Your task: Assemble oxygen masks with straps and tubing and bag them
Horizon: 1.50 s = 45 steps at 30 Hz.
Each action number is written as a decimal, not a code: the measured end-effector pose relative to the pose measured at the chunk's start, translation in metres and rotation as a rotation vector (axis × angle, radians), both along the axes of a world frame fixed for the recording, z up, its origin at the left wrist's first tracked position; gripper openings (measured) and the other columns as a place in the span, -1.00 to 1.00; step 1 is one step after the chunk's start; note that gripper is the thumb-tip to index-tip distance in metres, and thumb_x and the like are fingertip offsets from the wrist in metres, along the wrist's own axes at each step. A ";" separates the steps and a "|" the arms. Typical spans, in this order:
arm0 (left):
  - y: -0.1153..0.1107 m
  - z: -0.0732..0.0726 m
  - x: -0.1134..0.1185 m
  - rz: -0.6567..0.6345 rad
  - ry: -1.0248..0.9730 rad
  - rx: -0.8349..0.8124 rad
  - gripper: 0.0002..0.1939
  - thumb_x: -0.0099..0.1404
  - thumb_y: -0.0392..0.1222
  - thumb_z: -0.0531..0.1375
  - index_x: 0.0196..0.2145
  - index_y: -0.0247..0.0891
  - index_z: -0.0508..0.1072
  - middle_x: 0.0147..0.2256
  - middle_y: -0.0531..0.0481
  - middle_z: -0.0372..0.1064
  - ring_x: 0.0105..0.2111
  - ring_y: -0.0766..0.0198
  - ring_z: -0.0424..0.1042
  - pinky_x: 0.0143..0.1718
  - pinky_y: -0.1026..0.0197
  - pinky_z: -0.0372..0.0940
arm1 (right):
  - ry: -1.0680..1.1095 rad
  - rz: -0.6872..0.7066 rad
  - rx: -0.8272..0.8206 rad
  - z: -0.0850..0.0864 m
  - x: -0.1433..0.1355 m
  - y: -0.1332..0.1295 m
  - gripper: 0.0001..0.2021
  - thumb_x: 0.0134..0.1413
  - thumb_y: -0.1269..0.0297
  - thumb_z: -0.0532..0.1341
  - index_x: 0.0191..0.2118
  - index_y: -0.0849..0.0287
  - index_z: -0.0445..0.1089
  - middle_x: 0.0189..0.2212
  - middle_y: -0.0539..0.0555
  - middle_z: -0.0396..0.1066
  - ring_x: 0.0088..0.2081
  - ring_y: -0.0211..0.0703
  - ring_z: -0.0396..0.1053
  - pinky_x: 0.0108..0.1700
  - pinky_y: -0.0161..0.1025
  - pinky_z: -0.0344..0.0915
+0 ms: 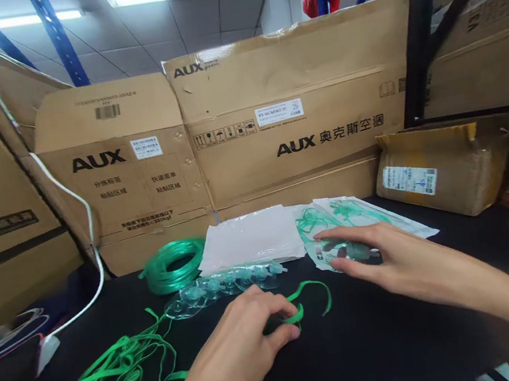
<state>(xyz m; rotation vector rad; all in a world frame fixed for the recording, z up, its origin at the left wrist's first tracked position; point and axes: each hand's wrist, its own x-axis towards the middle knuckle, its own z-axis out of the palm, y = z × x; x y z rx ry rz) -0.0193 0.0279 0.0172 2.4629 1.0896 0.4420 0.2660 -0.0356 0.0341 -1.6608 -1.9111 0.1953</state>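
Observation:
My left hand (pixel 244 340) is closed on a green elastic strap (pixel 318 285), pinched between thumb and fingers, with its loose end curling out to the right over the black table. My right hand (pixel 380 254) grips a clear, greyish object (pixel 348 251) with a dark end; its exact kind is hard to make out. It is held over clear pouches (pixel 404 221) containing thin green tubing. Beyond my left hand lies a row of clear plastic masks (pixel 222 289), nested together. A tangle of green straps (pixel 118 366) spreads to the left of my left forearm.
A coil of green tubing (pixel 170 268) sits beside a stack of white sheets or pouches (pixel 250 239). Large cardboard boxes (pixel 299 106) wall off the back. A smaller open carton (pixel 430 172) stands at the right. A white cable (pixel 90 223) hangs down at the left.

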 end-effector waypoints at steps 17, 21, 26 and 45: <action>0.003 -0.011 -0.003 -0.042 -0.090 0.178 -0.75 0.57 -0.03 0.08 0.00 -0.04 0.54 -0.01 0.01 0.47 0.01 0.13 0.42 0.06 0.14 0.26 | -0.019 -0.042 -0.126 0.006 -0.020 -0.008 -0.50 0.29 -0.28 0.16 0.29 -0.46 0.35 -0.04 0.04 0.54 -0.01 0.11 0.51 0.07 0.06 0.39; 0.003 -0.011 -0.020 -0.124 -0.029 0.120 -0.73 0.58 -0.14 0.03 -0.05 0.00 0.54 -0.02 0.05 0.48 0.03 0.15 0.42 0.11 0.17 0.25 | -0.003 -0.035 -0.129 0.005 -0.021 -0.008 -0.51 0.30 -0.28 0.15 0.29 -0.48 0.34 -0.01 0.04 0.53 0.04 0.14 0.51 0.11 0.10 0.37; 0.003 -0.019 -0.027 -0.043 -0.005 0.042 -0.74 0.35 -0.08 0.36 0.00 0.08 0.56 0.05 0.09 0.45 0.14 0.05 0.37 0.20 0.12 0.20 | 0.010 -0.024 -0.132 0.002 -0.022 -0.009 -0.51 0.29 -0.27 0.17 0.29 -0.49 0.34 0.06 0.02 0.54 0.08 0.17 0.51 0.10 0.07 0.40; 0.001 -0.020 0.021 0.126 -0.629 -0.202 -0.72 0.41 0.06 0.25 -0.24 -0.18 0.62 -0.27 -0.04 0.53 -0.24 0.13 0.44 -0.16 0.16 0.29 | 0.145 0.093 0.074 0.011 -0.042 0.002 -0.65 0.30 -0.16 0.26 0.03 -0.10 0.47 0.00 -0.01 0.50 0.03 0.01 0.43 0.07 -0.06 0.29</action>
